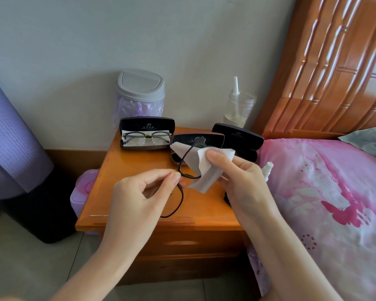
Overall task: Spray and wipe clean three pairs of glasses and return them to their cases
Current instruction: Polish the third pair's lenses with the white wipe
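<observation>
White cloth (206, 170) folded over 1 lens of the glasses (182, 199), clamped there between thumb and fingertips of the right hand (243, 177). Near rim of the frame pinched between thumb and forefinger of the left hand (139, 192), other fingers loosely curled. Glasses held in the air above the nightstand (122, 170), touching nothing but hands and cloth, 1 temple arm sticking up and away.

Wiping step, by the look of it. To do it well:
- Keep the left pinch on the rim, never on the glass.
- Rub in small circles from centre to edge, cloth on both faces.
- Go easy on pressure: thin frame, likely easy to twist.
- Shift to a dry patch of cloth for the last pass, then move on to lens 2.

Behind, 3 cases:
- Open case (147, 124) at the left, another pair (148, 136) lying inside.
- Middle case (195, 137), open and partly hidden by the cloth, probably the home for this pair.
- Black case (237, 135) at the right, contents hidden.

Small spray bottle (267, 169) lying on the pink bedcover (313, 181), just beside the right hand.
</observation>
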A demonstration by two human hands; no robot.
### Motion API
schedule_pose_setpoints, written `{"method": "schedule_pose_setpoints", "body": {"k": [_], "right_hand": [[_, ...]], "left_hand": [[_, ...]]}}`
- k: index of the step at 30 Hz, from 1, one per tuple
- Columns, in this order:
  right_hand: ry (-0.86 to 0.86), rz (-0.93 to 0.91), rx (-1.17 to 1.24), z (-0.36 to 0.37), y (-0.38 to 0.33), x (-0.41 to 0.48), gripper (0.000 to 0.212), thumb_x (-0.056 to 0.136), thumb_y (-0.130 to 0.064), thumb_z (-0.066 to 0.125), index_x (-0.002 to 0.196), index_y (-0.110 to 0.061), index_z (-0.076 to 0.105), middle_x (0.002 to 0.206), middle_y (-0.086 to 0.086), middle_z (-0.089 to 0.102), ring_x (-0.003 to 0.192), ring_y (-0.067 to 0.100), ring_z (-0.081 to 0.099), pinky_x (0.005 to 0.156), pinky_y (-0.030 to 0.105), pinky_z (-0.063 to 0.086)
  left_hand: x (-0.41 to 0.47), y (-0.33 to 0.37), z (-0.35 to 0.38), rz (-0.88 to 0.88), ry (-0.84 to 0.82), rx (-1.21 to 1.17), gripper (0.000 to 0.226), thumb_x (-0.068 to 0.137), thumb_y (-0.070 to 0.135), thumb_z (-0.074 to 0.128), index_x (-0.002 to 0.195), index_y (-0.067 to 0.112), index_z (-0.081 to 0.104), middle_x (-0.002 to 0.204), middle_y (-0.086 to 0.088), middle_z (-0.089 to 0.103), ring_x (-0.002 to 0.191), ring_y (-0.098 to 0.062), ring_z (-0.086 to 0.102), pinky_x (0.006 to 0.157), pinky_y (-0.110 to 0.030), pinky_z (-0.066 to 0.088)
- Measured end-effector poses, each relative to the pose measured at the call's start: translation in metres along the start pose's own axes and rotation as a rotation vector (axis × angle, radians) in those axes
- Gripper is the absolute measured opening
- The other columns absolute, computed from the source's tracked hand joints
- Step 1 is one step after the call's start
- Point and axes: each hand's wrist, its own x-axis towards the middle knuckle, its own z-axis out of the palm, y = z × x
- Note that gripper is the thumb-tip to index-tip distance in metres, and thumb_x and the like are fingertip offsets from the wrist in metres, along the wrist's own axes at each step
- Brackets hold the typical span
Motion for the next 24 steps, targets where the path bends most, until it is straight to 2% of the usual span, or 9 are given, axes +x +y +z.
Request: {"method": "schedule_pose_setpoints", "body": {"k": [2,4,6,8,10,15,19,21,24], "right_hand": [[0.019,0.011,0.018,0.006,0.002,-0.002,0.028,0.069,-0.037,0.070,0.080,-0.012,0.076,0.085,0.005,0.074,0.092,0.021,0.067,0.091,0.035,0.049],[0.004,0.015,-0.004,0.011,0.007,-0.008,0.030,0.071,-0.037,0.070,0.083,-0.010,0.077,0.086,0.006,0.075,0.092,0.021,0.067,0.092,0.034,0.048],[-0.043,0.006,-0.012,0.017,0.012,-0.015,0.025,0.075,-0.031,0.070,0.085,-0.009,0.077,0.084,0.005,0.075,0.088,0.014,0.068,0.084,0.019,0.049],[-0.054,-0.015,-0.014,0.021,0.015,-0.020,0.014,0.078,-0.023,0.070,0.082,-0.012,0.076,0.078,-0.003,0.075,0.078,0.001,0.067,0.068,0.002,0.045],[-0.062,-0.023,-0.008,0.023,0.015,-0.019,0.008,0.080,-0.019,0.069,0.079,-0.013,0.075,0.072,-0.007,0.073,0.074,-0.003,0.065,0.061,-0.002,0.041],[-0.054,-0.041,0.008,0.032,0.011,-0.013,0.014,0.082,-0.016,0.069,0.069,-0.012,0.072,0.066,-0.006,0.071,0.071,0.000,0.066,0.064,0.000,0.044],[-0.008,-0.022,0.077,0.036,0.004,-0.004,0.011,0.080,-0.016,0.071,0.078,-0.006,0.075,0.075,0.000,0.073,0.077,0.010,0.069,0.072,0.016,0.053],[0.026,0.005,0.146,0.036,-0.001,0.000,0.018,0.079,-0.017,0.073,0.088,-0.002,0.075,0.083,0.007,0.074,0.080,0.014,0.068,0.072,0.021,0.053],[0.078,0.007,0.156,0.033,-0.005,0.004,0.017,0.080,-0.021,0.071,0.090,-0.008,0.076,0.084,0.001,0.074,0.079,0.011,0.067,0.068,0.019,0.053]], "left_hand": [[0.000,-0.002,0.000,-0.006,0.006,-0.001,0.020,0.082,0.031,0.060,0.089,0.022,0.076,0.084,0.015,0.074,0.089,0.005,0.066,0.073,-0.004,0.047],[-0.001,-0.002,-0.001,-0.015,0.027,-0.002,0.019,0.080,0.034,0.059,0.090,0.027,0.074,0.084,0.017,0.073,0.090,0.005,0.066,0.074,-0.005,0.048],[-0.001,-0.002,0.000,-0.011,0.044,0.001,0.015,0.078,0.036,0.058,0.090,0.039,0.068,0.084,0.025,0.071,0.089,0.010,0.063,0.072,-0.002,0.047],[-0.002,-0.001,0.000,0.002,0.040,0.024,0.016,0.077,0.037,0.057,0.090,0.045,0.061,0.081,0.030,0.068,0.090,0.015,0.061,0.069,0.000,0.045],[-0.002,0.000,0.000,0.014,0.029,0.042,0.017,0.076,0.036,0.056,0.090,0.046,0.059,0.083,0.032,0.064,0.089,0.019,0.059,0.069,0.002,0.044],[-0.001,-0.001,-0.002,0.026,0.014,0.052,0.019,0.077,0.037,0.056,0.094,0.036,0.064,0.085,0.028,0.063,0.090,0.021,0.058,0.070,0.003,0.043],[0.000,0.000,-0.002,0.027,0.006,0.044,0.022,0.077,0.036,0.057,0.094,0.029,0.069,0.085,0.025,0.066,0.090,0.016,0.060,0.071,0.002,0.043],[0.000,0.001,-0.003,0.023,0.017,0.026,0.018,0.077,0.034,0.058,0.092,0.033,0.067,0.084,0.025,0.066,0.089,0.016,0.061,0.070,0.002,0.043],[-0.001,0.003,-0.002,0.014,0.035,0.019,0.014,0.076,0.036,0.057,0.087,0.045,0.061,0.075,0.038,0.063,0.088,0.020,0.059,0.069,0.003,0.042]]}}
